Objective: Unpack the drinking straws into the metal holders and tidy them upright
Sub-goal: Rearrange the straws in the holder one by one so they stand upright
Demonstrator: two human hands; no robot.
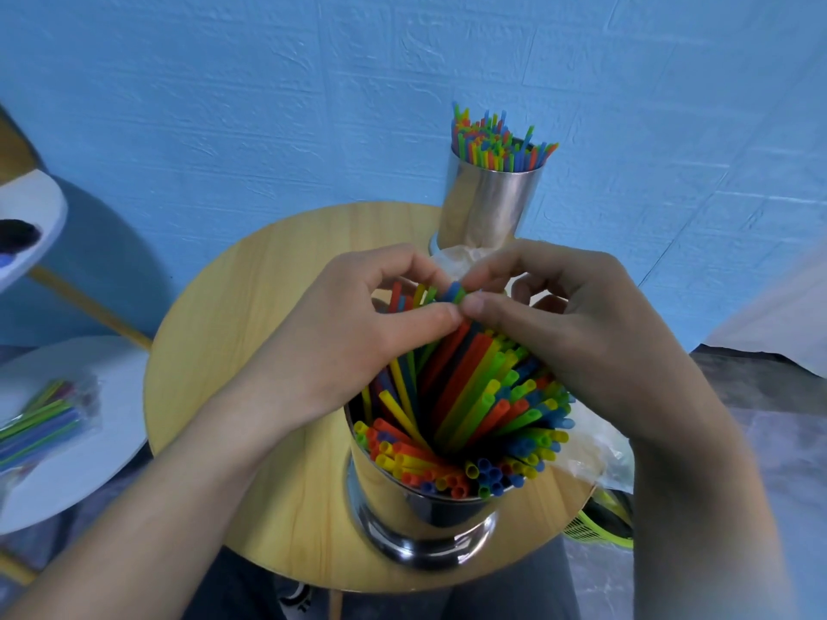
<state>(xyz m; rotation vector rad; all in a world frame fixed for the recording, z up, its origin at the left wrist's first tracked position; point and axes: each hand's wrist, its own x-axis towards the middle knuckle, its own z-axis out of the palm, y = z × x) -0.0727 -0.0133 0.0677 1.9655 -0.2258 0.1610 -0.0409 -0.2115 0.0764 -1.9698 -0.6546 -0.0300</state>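
Far holder (490, 203) is standing at 12 o'clock; wrapper (599, 454) is lying at 3. Left grip (353, 333) and right grip (573, 324) are pinching tops of leaning straws (470, 382) above near holder (416, 516).

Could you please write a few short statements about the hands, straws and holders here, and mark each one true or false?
1. The left hand and right hand both pinch the top ends of straws that reach down into the near holder. True.
2. The far holder is empty. False: coloured straws stick out of its top.
3. Both holders stand on the wooden table. True.
4. The near holder's straws are all one colour. False: red, yellow, green and blue are mixed.
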